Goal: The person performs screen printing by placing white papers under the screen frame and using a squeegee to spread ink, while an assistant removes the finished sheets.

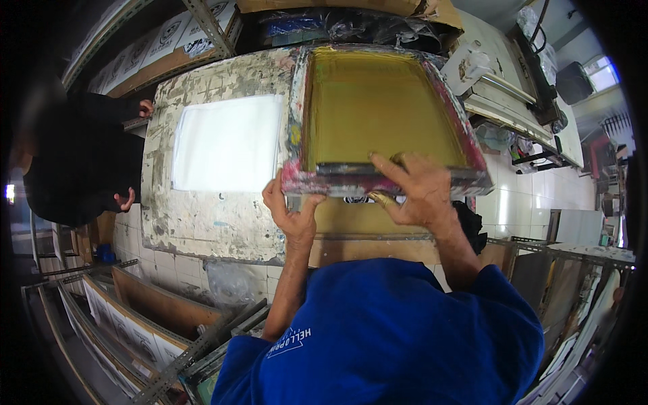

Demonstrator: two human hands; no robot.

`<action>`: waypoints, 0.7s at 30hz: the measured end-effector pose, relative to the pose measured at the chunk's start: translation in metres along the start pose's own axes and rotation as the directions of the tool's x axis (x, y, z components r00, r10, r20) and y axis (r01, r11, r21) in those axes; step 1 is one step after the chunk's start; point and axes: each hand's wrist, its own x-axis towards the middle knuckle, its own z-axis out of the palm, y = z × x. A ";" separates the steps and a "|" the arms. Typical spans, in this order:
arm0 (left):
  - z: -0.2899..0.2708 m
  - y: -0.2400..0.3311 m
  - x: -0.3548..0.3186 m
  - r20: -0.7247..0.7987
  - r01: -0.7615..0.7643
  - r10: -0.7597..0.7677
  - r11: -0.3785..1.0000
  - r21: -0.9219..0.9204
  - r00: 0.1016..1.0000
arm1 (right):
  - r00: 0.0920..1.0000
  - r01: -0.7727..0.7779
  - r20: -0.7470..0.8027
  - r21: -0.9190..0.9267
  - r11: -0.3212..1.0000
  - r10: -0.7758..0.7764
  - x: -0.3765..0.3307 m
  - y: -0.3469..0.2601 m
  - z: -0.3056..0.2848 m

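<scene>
A screen-printing frame (332, 181) with an olive-yellow mesh (378, 108) and pink, black and white paint smears lies in front of me. Its near edge is raised off what lies beneath. My left hand (291, 210) grips the near left corner, fingers up the side and thumb below. With my right hand (420, 189) I hold the near bar towards its right, fingers over the top and thumb underneath. Part of a black print (356, 199) shows below the bar; the rest is hidden. Left of the frame, a white sheet (226, 143) lies on the paint-stained table (202, 226).
A person in black (84, 158) stands at the table's left end, one hand (146, 108) at its edge. Racks with printed white panels (158, 50) stand far left and near left (135, 324). A pale bench (503, 108) is at the right, with a tiled floor (540, 199) below it.
</scene>
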 end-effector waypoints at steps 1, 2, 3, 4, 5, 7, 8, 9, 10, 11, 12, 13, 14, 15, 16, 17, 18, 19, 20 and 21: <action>0.004 0.012 0.013 -0.023 0.001 -0.002 1.000 -0.028 1.000 | 1.000 0.016 -0.020 -0.046 0.999 -0.017 0.008 0.002 -0.009; 0.006 0.021 0.025 -0.004 -0.020 0.020 1.000 0.010 1.000 | 0.999 0.030 -0.035 -0.092 0.995 -0.033 0.021 0.008 -0.017; 0.010 0.033 0.040 -0.023 -0.031 0.028 0.993 -0.114 0.999 | 0.998 0.043 -0.048 -0.138 0.990 -0.050 0.036 0.015 -0.026; 0.013 0.043 0.055 -0.053 -0.044 0.033 0.973 -0.228 0.998 | 0.995 0.070 -0.068 -0.113 0.991 -0.078 0.053 0.020 -0.035; 0.018 0.046 0.065 -0.075 -0.056 0.032 0.938 -0.342 0.997 | 0.991 0.088 -0.087 -0.093 0.992 -0.097 0.069 0.027 -0.043; 0.012 0.031 0.082 0.039 -0.103 0.109 0.988 -0.116 0.993 | 0.980 0.141 -0.141 -0.027 0.990 -0.143 0.102 0.039 -0.059; 0.015 0.021 0.080 0.045 0.035 -0.030 0.993 -0.112 0.999 | 0.979 0.141 -0.139 -0.059 0.988 -0.148 0.117 0.047 -0.065; 0.020 0.004 0.074 0.055 0.171 -0.166 0.979 -0.112 0.985 | 0.979 0.136 -0.138 -0.095 0.986 -0.148 0.130 0.054 -0.071; 0.025 -0.021 0.062 0.044 0.258 -0.257 0.966 -0.003 0.965 | 0.966 0.168 -0.178 -0.120 0.978 -0.188 0.143 0.057 -0.076; 0.029 -0.052 0.047 0.087 0.315 -0.328 0.940 0.133 0.941 | 0.962 0.189 -0.183 -0.096 0.977 -0.204 0.152 0.059 -0.083; 0.035 -0.081 0.026 0.080 0.273 -0.297 0.935 0.226 0.951 | 0.939 0.260 -0.231 -0.014 0.965 -0.256 0.164 0.058 -0.087; 0.039 -0.093 0.010 0.102 0.264 -0.310 0.910 0.319 0.945 | 0.914 0.324 -0.280 0.065 0.944 -0.294 0.172 0.058 -0.090; 0.044 -0.096 -0.002 0.134 0.246 -0.322 0.881 0.403 0.937 | 0.933 0.283 -0.253 0.075 0.956 -0.257 0.175 0.055 -0.098; 0.048 -0.100 -0.010 0.163 0.221 -0.336 0.847 0.484 0.928 | 0.949 0.242 -0.226 0.083 0.967 -0.219 0.177 0.052 -0.106; 0.052 -0.096 -0.011 0.168 0.292 -0.391 0.858 0.422 0.905 | 0.963 0.205 -0.198 0.095 0.974 -0.184 0.178 0.051 -0.109; 0.054 -0.093 -0.012 0.178 0.363 -0.445 0.860 0.359 0.878 | 0.976 0.151 -0.167 0.071 0.986 -0.137 0.180 0.052 -0.109; 0.058 -0.089 -0.013 0.191 0.432 -0.495 0.852 0.295 0.847 | 0.987 0.096 -0.137 0.045 0.994 -0.089 0.183 0.055 -0.108; 0.061 -0.090 -0.014 0.190 0.400 -0.460 0.871 0.285 0.868 | 0.993 0.050 -0.109 0.020 0.999 -0.048 0.187 0.056 -0.108; 0.064 -0.091 -0.015 0.188 0.366 -0.423 0.889 0.275 0.886 | 0.991 0.060 -0.120 0.041 0.997 -0.054 0.189 0.060 -0.106; 0.067 -0.092 -0.016 0.186 0.332 -0.386 0.905 0.265 0.904 | 0.989 0.078 -0.129 0.051 0.996 -0.071 0.190 0.061 -0.107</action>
